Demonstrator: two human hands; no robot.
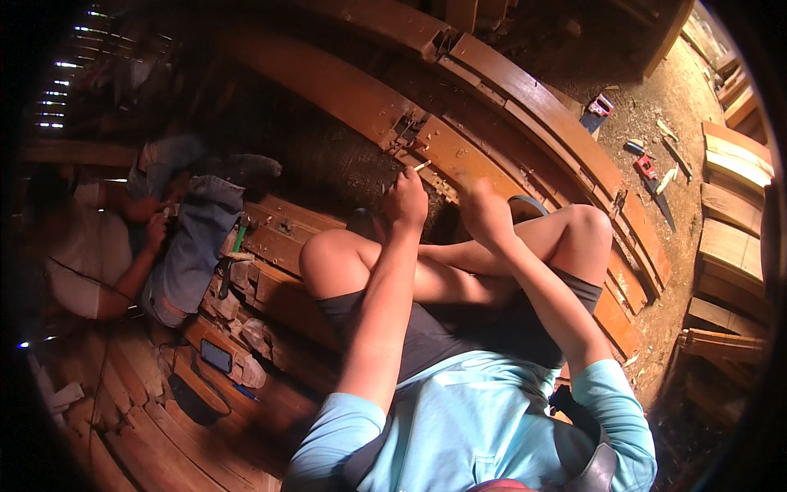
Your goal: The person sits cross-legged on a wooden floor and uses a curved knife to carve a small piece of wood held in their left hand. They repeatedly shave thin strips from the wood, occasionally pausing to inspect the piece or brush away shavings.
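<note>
My left hand (406,198) is closed around a thin pale stick (423,165), perhaps a sliver of wood, whose tip pokes out past the fingers. It is held just over the near edge of a long brown wooden beam (467,156) with cut joints. To its right, my right hand (487,215) is curled into a fist above my crossed legs. Its front is smeared by motion, and whatever it grips cannot be made out. Behind that hand, a dark curved object (527,204) shows by my knee.
Two handsaws, one (597,113) farther off and one (652,184) nearer, lie on the ground at right. Stacked boards (732,205) line the right side. At left a co-worker in jeans (193,250) sits close. A phone (216,355) and a green-handled tool (240,234) lie on the timber.
</note>
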